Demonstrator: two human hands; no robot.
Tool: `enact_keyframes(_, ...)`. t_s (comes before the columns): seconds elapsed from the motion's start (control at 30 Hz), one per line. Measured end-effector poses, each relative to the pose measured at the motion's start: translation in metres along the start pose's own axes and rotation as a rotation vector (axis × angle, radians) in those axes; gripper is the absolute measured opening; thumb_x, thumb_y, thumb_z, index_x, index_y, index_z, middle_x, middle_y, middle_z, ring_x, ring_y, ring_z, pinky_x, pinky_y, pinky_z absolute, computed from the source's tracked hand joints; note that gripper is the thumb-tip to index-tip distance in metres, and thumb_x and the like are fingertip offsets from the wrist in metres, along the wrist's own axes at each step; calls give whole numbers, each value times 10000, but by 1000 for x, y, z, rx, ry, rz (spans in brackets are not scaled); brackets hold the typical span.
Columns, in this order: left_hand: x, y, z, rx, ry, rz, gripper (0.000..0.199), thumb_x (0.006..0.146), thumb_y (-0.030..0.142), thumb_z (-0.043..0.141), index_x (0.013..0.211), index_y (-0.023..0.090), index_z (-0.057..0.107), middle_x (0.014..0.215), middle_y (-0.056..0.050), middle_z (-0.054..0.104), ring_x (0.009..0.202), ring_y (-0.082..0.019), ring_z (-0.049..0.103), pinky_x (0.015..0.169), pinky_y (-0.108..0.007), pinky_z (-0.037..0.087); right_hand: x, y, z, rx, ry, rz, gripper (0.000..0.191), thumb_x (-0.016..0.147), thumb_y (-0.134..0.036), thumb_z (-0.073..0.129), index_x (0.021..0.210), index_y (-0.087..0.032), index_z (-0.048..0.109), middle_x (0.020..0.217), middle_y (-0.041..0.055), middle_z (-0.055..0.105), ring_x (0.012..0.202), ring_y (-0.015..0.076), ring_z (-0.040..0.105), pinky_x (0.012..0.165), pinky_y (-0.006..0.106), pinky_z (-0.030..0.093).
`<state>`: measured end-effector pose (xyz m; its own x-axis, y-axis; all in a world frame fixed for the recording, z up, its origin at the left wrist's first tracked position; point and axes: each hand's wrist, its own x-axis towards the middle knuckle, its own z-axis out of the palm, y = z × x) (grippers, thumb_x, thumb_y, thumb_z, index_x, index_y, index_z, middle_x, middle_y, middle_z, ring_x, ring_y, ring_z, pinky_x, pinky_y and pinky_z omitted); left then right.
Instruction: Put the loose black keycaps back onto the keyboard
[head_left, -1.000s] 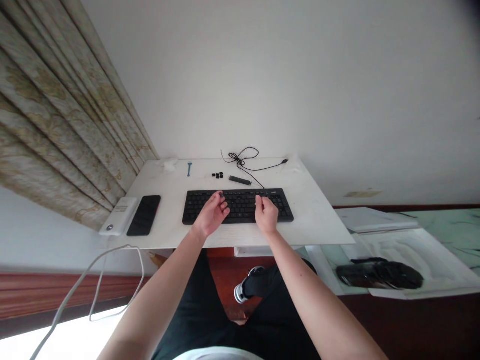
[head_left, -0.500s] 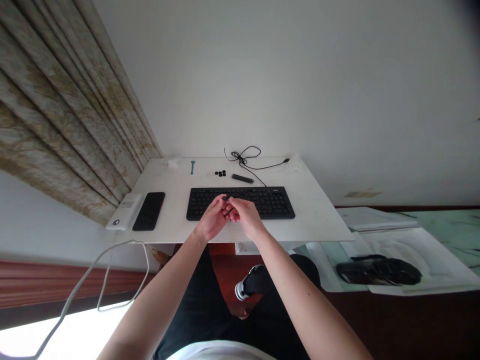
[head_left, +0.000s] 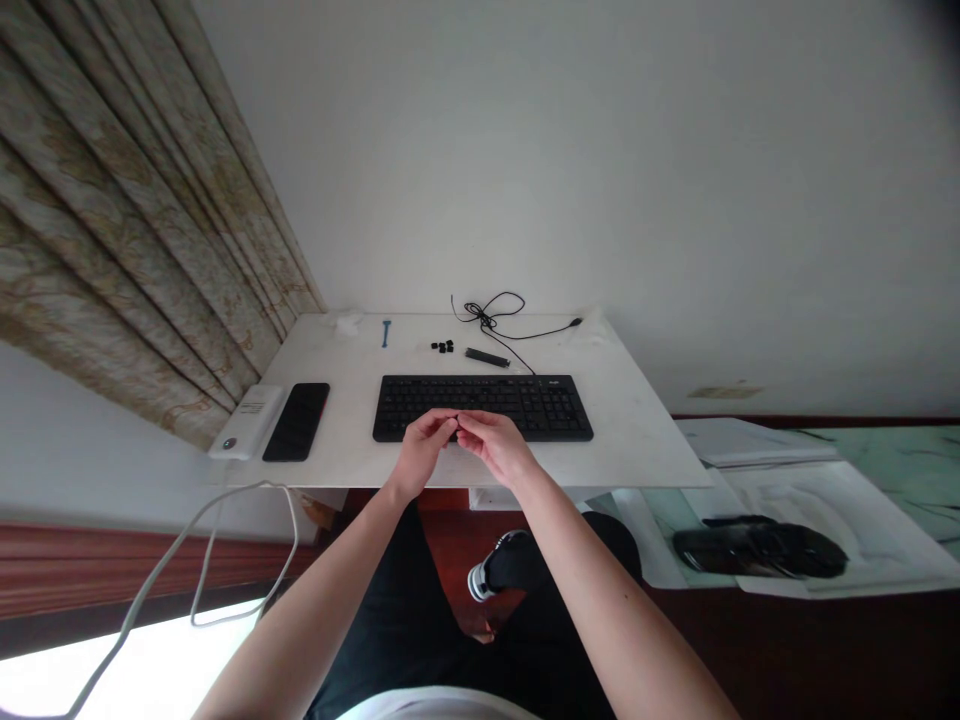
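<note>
Both hands meet above the front edge of a black keyboard (head_left: 559, 408), fingertips together. My left hand (head_left: 422, 446) is closed, thumb and fingers pinched. My right hand (head_left: 496, 442) pinches from the other side, its fingertips touching those of the left. A small black piece (head_left: 455, 420) shows faintly between them; the fingers hide most of it, and its kind is unclear. Behind the keyboard lie several small black keycaps (head_left: 442, 346) in a cluster and a long narrow black bar (head_left: 487, 357). A blue, bone-shaped tool (head_left: 385, 333) lies farther left.
The keyboard's looped cable (head_left: 487, 318) lies at the back of the white table (head_left: 630, 440). On the left are a black phone (head_left: 297, 422) and a white box (head_left: 247, 422). A pale cable (head_left: 202, 510) hangs at the lower left. A glossy black object (head_left: 761, 548) lies at the right.
Both hands have drawn slightly toward me, and their fingertips have closed together over the small black piece, which showed more plainly before. The things on the table have stayed put.
</note>
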<state>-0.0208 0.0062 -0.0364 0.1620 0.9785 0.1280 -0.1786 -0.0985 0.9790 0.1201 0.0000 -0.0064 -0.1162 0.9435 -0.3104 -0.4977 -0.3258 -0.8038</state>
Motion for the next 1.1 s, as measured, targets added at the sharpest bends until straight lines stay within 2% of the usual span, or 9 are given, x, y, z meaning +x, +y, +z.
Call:
enact_keyframes(0.1,1,0,-17,379,0,197,228,911,393,619,1002,218,733,910,-46,680,801,-162,607,745,-306,498,5,6,1,-78,-8,21,278,614,-312,892,794,-142,766,749,52,731,650,114,660,668,238,584)
enact_keyframes(0.23,1,-2,-57,877,20,394,272,962,362,538,1131,216,693,1014,-91,671,928,-218,625,851,-389,517,21,11,7,-239,-32,45,212,640,-263,873,761,-132,759,739,69,731,688,159,693,742,310,601)
enact_keyframes(0.33,3,-4,-85,1178,51,470,298,971,344,512,1185,197,657,1119,-126,655,1087,-275,600,977,-474,475,46,2,14,-511,-30,-12,117,731,-239,796,769,-135,757,688,59,714,649,162,676,695,317,583)
enact_keyframes(0.4,6,-7,-96,1269,71,473,341,968,354,513,1241,180,618,1226,-149,619,1176,-295,566,1020,-490,456,68,-10,20,-762,-42,-130,101,785,-244,738,803,-149,766,690,48,717,646,161,660,676,305,552)
enact_keyframes(0.5,11,-10,-98,1302,41,456,429,955,402,527,1314,170,560,1361,-168,546,1284,-317,498,1073,-511,421,103,-28,32,-1113,-106,-314,100,797,-250,722,804,-168,779,773,48,746,751,172,669,752,289,505)
enact_keyframes(0.63,15,-13,-92,1237,-58,418,444,939,436,543,1309,193,568,1386,-159,538,1328,-330,464,1127,-542,358,143,-37,47,-1408,-199,-309,96,794,-237,728,784,-163,788,792,62,752,760,169,656,706,254,461)
enact_keyframes(0.87,16,-11,-91,993,-53,336,429,891,424,613,1266,217,608,1374,-149,553,1343,-355,444,1174,-578,259,175,-32,50,-1471,-342,-188,80,744,-244,763,747,-172,798,709,39,742,700,167,649,654,247,438)
enact_keyframes(1.1,16,-10,-91,1019,-74,312,444,907,426,591,1288,198,586,1393,-159,537,1367,-348,419,1182,-573,237,185,-35,55,-1529,-431,-126,79,721,-234,763,737,-168,802,656,27,727,625,150,621,615,248,423)
